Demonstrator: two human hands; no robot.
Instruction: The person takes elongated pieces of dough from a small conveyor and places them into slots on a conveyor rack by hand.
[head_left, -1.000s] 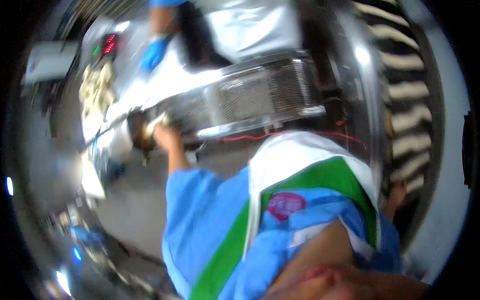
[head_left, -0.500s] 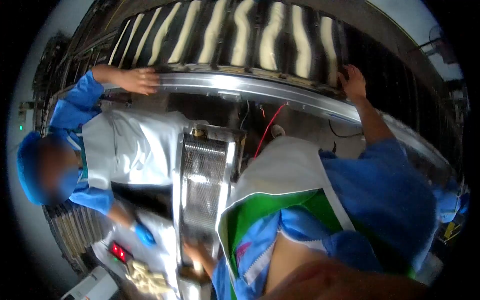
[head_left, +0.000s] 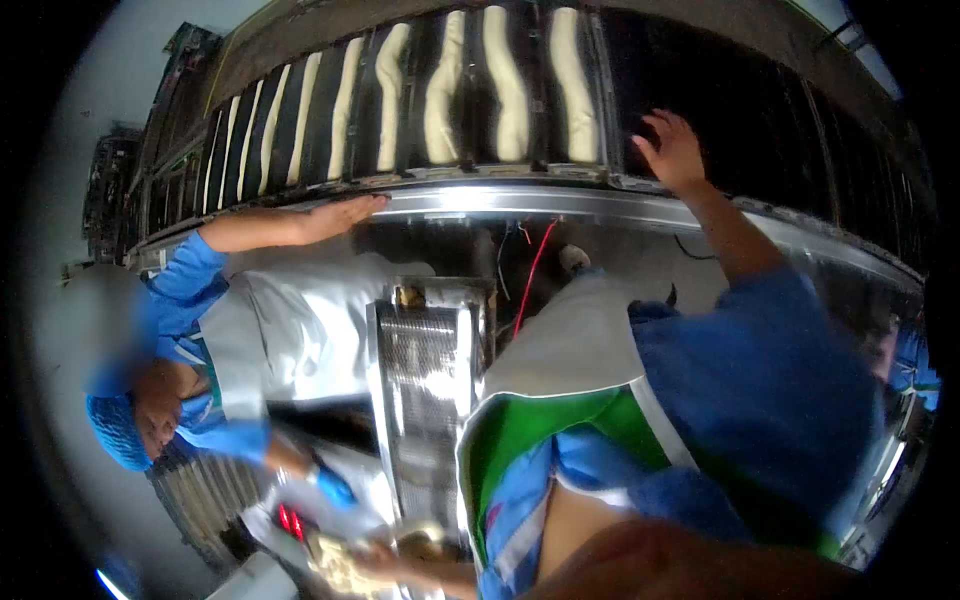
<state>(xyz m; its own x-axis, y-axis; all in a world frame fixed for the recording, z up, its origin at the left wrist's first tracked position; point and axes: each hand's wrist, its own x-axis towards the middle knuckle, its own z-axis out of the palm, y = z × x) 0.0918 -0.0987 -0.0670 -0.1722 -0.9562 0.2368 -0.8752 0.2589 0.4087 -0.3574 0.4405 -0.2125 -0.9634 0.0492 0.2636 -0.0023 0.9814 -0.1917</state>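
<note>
My right hand (head_left: pixel 675 150) is open, fingers spread, over a dark tray (head_left: pixel 735 110) just right of the last strip of dough (head_left: pixel 575 90). No dough shows in or under it. My left hand (head_left: pixel 380 562) is low in the view, at a pile of pale dough pieces (head_left: pixel 335 565). Its fingers are blurred against the dough, so whether they grip a piece is unclear. Several long, pale dough strips, some wavy, lie one to a slot in the row of dark trays across the top.
A metal rail (head_left: pixel 480 200) edges the trays. A narrow mesh conveyor (head_left: pixel 420 370) stands between me and a co-worker in a blue cap (head_left: pixel 118 430), whose one hand (head_left: pixel 345 212) rests by the rail, the other blue-gloved (head_left: pixel 335 488). A red digital display (head_left: pixel 290 520) glows near the dough.
The trays with dough strips have shifted left in view. My left hand has moved from the conveyor's lower end to the dough pile. My right hand has come off the last strip's end.
</note>
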